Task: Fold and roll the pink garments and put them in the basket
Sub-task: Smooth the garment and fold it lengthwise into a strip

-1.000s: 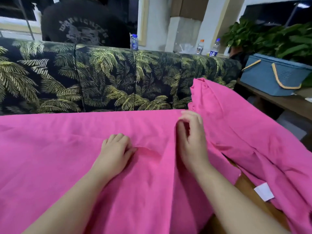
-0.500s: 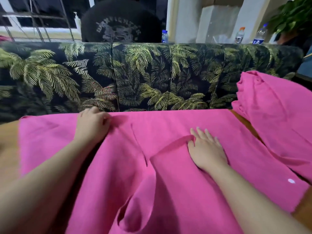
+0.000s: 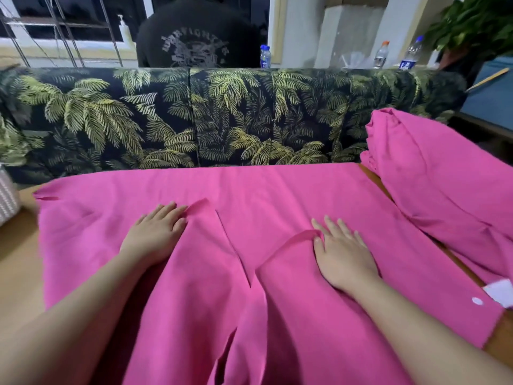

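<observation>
Table (image 3: 19, 262) (wooden), hands (image 3: 155, 234) on garment (image 3: 277, 195)

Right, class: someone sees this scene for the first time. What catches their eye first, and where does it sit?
First, the bright pink garment spread flat across the wooden table, with the left hand and right hand pressing flat on it. Next, a second pink garment heaped at the right. Behind them runs a dark palm-leaf sofa back.
</observation>
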Action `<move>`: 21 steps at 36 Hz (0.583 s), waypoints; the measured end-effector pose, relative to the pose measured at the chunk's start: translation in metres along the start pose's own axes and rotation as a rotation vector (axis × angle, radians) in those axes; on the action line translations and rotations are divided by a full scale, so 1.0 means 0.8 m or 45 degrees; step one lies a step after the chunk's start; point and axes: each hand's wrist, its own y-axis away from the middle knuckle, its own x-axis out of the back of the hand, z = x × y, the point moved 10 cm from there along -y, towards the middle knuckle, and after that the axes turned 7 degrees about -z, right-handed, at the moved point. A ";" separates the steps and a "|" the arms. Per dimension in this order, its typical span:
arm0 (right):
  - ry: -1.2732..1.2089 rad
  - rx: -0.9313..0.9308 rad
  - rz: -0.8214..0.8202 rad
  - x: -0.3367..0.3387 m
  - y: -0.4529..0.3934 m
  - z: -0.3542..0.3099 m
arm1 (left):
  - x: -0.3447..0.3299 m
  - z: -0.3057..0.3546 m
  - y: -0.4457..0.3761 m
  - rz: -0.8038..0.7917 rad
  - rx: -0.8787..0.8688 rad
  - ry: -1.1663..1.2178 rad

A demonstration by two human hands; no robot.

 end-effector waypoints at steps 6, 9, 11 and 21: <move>0.008 0.009 0.022 -0.016 0.101 0.019 | -0.017 0.013 0.098 0.004 -0.013 0.021; 0.002 0.009 0.017 -0.028 0.159 0.034 | -0.026 0.026 0.154 0.003 -0.024 0.022; 0.009 0.003 0.018 -0.033 0.197 0.043 | -0.032 0.033 0.194 0.005 -0.036 0.024; -0.479 0.079 0.235 -0.006 0.298 0.073 | -0.048 0.053 0.323 0.086 -0.024 0.058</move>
